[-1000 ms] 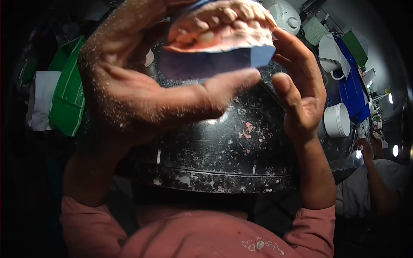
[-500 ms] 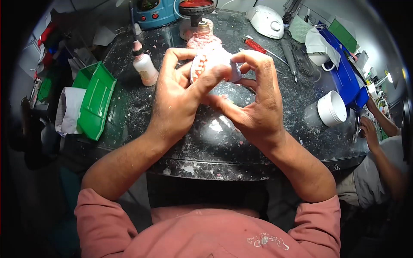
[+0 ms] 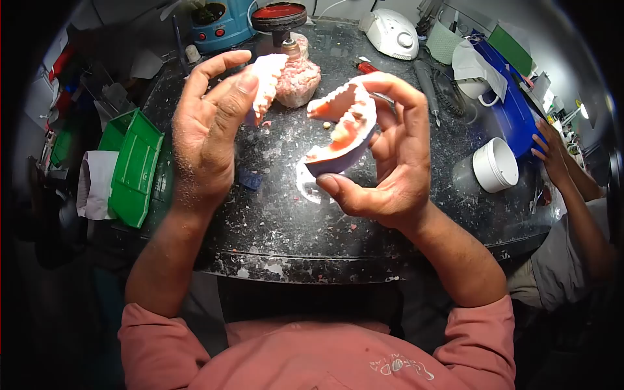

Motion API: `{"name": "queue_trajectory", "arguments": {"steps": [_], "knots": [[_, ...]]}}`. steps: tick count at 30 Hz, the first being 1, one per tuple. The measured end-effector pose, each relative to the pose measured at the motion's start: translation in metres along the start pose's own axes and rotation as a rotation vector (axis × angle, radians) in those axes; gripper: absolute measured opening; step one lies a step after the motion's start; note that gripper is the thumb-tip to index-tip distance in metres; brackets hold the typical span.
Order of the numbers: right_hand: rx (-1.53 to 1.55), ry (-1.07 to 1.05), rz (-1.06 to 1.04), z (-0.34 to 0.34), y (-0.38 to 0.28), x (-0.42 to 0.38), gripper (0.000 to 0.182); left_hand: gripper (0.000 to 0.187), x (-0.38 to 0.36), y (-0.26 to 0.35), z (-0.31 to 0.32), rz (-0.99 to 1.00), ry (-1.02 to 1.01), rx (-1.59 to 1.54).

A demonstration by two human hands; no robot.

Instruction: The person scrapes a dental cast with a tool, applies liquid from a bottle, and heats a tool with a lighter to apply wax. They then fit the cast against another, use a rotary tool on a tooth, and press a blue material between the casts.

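Observation:
My left hand [image 3: 218, 117] pinches one dental model piece [image 3: 265, 84] between thumb and fingers, its row of teeth facing right. A second, horseshoe-shaped dental model [image 3: 354, 133] is in my right hand [image 3: 390, 156], with the thumb at its lower end and the fingers round its upper and right side. Its pinkish inner face and teeth show. The two pieces are apart, held above the dark speckled table [image 3: 279, 227]. Behind them stands a lumpy pink mass [image 3: 299, 81] under a burner-like stand with a red top [image 3: 279, 16].
A green bin [image 3: 136, 169] stands at the left, a blue machine [image 3: 221, 29] at the back. Rightward are a white device [image 3: 393, 32], a handpiece [image 3: 427, 88], a white tub [image 3: 495, 166] and a blue bin [image 3: 513, 120]. A co-worker's hand [image 3: 551, 153] is at the far right.
The pieces, together between my hands before, are now separated. My left hand has moved left with one; my right hand keeps the other, turned to show its inner face. The co-worker's hand has moved up.

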State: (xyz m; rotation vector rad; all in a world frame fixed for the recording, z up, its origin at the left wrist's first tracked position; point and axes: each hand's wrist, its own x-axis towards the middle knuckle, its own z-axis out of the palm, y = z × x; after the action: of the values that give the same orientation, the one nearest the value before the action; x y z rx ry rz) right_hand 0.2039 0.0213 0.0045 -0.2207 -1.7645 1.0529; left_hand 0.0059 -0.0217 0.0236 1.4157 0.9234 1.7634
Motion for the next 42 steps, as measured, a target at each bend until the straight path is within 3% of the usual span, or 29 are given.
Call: {"name": "queue_trajectory", "arguments": {"steps": [1,3,5,7,9,10,12,13,15,17,21,22,30,36,39,42], "knots": [[0.095,-0.003,-0.098,-0.002,-0.002,0.001,0.088,0.043,0.001,0.003,-0.005,0.006,-0.01,-0.003],[0.046,0.033,-0.094,-0.007,-0.005,0.001,0.094,0.054,0.001,0.012,-0.006,-0.234,-0.191,0.342],[-0.088,0.051,-0.241,-0.011,-0.002,0.003,0.095,0.07,-0.007,0.003,-0.006,-0.067,-0.378,0.719],[-0.053,0.065,-0.267,-0.012,-0.002,0.002,0.098,0.071,-0.014,0.002,-0.003,-0.1,-0.544,0.876],[-0.189,0.006,-0.238,-0.016,-0.005,0.002,0.099,0.072,-0.019,-0.006,-0.005,0.005,-0.558,0.914],[-0.26,0.025,-0.323,-0.016,-0.007,0.004,0.095,0.07,-0.019,-0.005,-0.006,0.026,-0.554,0.928],[-0.237,0.022,-0.279,-0.016,-0.008,0.003,0.092,0.061,-0.019,0.003,-0.002,0.098,-0.48,0.981],[-0.223,0.011,-0.229,-0.016,-0.008,0.002,0.089,0.044,-0.022,0.005,-0.004,0.083,-0.306,0.983],[-0.231,-0.001,-0.306,-0.017,-0.004,0.003,0.085,0.029,-0.024,0.024,-0.002,0.197,-0.102,0.846],[-0.267,0.013,-0.289,-0.015,-0.007,0.002,0.086,0.027,-0.024,0.05,0.015,0.463,-0.142,0.937],[-0.437,0.011,-0.372,-0.019,-0.005,0.002,0.087,0.034,-0.03,0.075,0.051,0.365,-0.286,1.005],[-0.325,0.125,-0.35,-0.011,-0.006,0.001,0.076,0.03,-0.03,0.076,0.055,0.302,-0.268,0.988],[-0.388,0.088,-0.376,-0.013,-0.007,0.004,0.075,0.016,-0.023,0.064,0.05,0.14,-0.247,0.819],[-0.45,0.083,-0.395,-0.015,-0.003,0.005,0.072,0.014,-0.022,0.061,0.047,0.15,-0.179,0.748],[-0.438,0.083,-0.27,-0.014,0.001,0.003,0.075,0.015,-0.022,0.068,0.041,0.159,-0.113,0.711],[-0.109,0.111,-0.188,-0.014,0.007,0.007,0.085,0.015,-0.026,0.062,0.014,0.243,-0.062,1.022]]}}
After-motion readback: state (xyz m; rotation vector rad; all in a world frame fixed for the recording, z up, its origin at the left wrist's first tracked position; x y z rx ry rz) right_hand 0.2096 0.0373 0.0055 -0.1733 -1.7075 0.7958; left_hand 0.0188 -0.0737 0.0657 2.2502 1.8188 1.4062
